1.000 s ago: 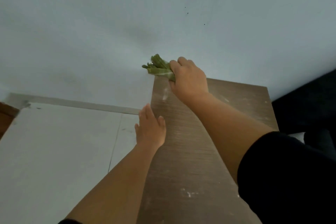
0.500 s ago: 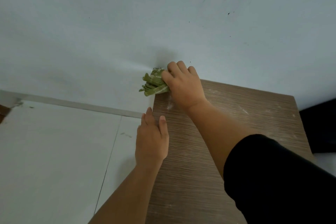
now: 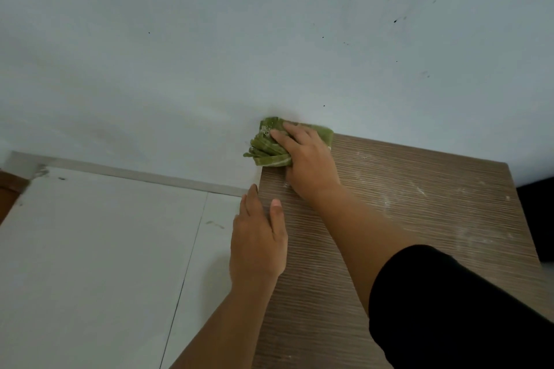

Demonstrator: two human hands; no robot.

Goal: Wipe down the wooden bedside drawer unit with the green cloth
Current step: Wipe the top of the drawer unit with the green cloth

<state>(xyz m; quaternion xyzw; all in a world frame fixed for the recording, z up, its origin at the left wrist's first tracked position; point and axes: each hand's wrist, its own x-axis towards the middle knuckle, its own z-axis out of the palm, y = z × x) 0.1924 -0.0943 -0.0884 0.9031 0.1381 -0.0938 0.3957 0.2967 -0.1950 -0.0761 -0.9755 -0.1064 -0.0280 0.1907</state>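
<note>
Since a second ago the right hand (image 3: 308, 163) has pressed the green cloth (image 3: 271, 145) down onto the far left corner of the wooden bedside drawer unit (image 3: 404, 219), where before the cloth was lifted with its folds pointing up against the wall (image 3: 209, 39); the view has also tipped so more of the unit's top shows. The cloth now lies bunched under the right hand's fingers, which are closed over it, with its folded layers fanning out past the fingertips toward the left edge and a flat part showing behind the knuckles, touching the wall. The left hand (image 3: 257, 244) rests flat and open on the unit's left edge, nearer the person, fingers held together and thumb on the top surface, holding nothing; it is near the cloth but apart from it. Pale dusty smears mark the wood grain to the right of the right forearm. A black sleeve (image 3: 449, 308) covers the right upper arm. White floor tiles (image 3: 90, 263) lie to the left.
</note>
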